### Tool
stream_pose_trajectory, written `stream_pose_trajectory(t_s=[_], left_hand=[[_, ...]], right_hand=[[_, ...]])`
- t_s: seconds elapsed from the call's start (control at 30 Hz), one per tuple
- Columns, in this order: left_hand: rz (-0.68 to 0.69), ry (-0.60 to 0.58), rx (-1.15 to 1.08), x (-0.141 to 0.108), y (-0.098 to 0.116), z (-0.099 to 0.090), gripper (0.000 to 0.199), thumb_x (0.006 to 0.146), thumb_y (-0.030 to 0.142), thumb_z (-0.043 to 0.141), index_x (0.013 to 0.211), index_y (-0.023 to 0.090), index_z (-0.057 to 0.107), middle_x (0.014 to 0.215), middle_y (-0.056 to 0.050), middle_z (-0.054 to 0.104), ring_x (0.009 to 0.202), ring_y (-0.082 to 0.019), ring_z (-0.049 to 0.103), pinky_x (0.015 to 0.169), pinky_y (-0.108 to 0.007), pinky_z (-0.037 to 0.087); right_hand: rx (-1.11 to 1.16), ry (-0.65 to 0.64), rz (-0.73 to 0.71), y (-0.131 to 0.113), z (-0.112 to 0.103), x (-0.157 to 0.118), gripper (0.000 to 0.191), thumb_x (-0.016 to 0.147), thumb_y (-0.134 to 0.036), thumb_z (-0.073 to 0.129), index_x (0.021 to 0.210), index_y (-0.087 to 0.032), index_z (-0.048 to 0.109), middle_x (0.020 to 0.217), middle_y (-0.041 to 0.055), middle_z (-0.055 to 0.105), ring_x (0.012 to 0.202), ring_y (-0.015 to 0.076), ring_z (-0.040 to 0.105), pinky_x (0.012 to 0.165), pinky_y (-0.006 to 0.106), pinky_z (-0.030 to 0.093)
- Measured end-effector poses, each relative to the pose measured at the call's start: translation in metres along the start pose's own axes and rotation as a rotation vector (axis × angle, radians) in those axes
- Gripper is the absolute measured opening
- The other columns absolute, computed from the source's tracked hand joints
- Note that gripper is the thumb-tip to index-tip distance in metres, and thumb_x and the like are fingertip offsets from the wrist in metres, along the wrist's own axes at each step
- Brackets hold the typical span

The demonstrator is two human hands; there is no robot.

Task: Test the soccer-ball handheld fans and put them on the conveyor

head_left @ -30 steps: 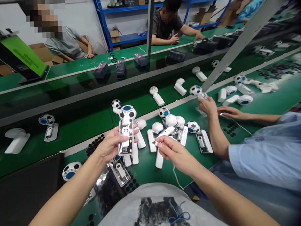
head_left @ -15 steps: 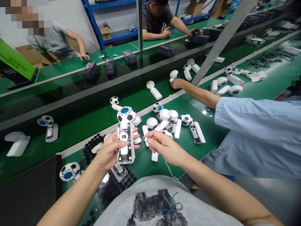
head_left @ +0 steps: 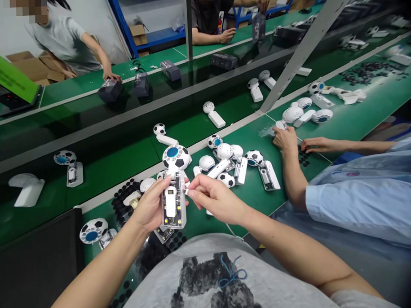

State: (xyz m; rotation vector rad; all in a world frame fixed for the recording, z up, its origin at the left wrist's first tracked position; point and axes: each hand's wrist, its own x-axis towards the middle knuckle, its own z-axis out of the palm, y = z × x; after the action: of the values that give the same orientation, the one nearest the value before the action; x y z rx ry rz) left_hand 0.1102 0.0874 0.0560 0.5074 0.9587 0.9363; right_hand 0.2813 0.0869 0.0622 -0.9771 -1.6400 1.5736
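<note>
My left hand (head_left: 151,203) is wrapped round a handheld fan (head_left: 173,206) with a clear handle and a round football-patterned head with a blue centre. The fan is held upright, and a small lit display shows on its handle. My right hand (head_left: 215,196) pinches a small white cable plug (head_left: 187,192) at the right side of the handle. Whether the plug is inside the handle or only touching it, I cannot tell. Part of a white cable (head_left: 233,231) shows below my right hand. More fans (head_left: 268,172) lie on the green table to the right of my hands.
Black round pads (head_left: 124,195) and a black tray (head_left: 40,263) lie on the left. A conveyor (head_left: 131,152) carrying several fans runs beyond the table. At right, a co-worker's hand (head_left: 286,140) holds a white part beside a slanted metal post (head_left: 299,56). Dark boxes (head_left: 224,60) stand across the conveyor.
My right hand has brought the plug left to the fan's side. The display reading differs. The co-worker's hand at right has drawn back from the conveyor; people opposite now grasp boxes.
</note>
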Motion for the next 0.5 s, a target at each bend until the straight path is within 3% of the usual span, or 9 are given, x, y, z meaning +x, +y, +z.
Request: stream_pose_trajectory(t_s=[0.2,0.5], left_hand=[[0.051,-0.016,0.157,-0.003,-0.001,0.003,0.028,0.073,0.031,0.064,0.095,0.015,0.059,0.088,-0.006,0.063,0.067,-0.015,0.061,0.058,-0.025,0.051],[0.015,-0.018,0.178,-0.002,-0.005,-0.002,0.028,0.074,0.034,0.062,0.096,0.019,0.056,0.074,0.0,0.055,0.06,-0.01,0.053,0.055,-0.024,0.049]], right_hand=[[-0.179,-0.017,-0.011,0.003,-0.002,-0.002,0.007,0.083,-0.021,0.047,0.076,-0.019,0.048,0.052,-0.0078,0.045,0.046,0.007,0.037,0.047,0.02,0.03],[-0.048,-0.065,0.043,0.015,0.002,0.0,0.009,0.084,-0.023,0.046,0.077,-0.018,0.046,0.055,-0.0062,0.046,0.05,0.0081,0.041,0.048,0.021,0.033]])
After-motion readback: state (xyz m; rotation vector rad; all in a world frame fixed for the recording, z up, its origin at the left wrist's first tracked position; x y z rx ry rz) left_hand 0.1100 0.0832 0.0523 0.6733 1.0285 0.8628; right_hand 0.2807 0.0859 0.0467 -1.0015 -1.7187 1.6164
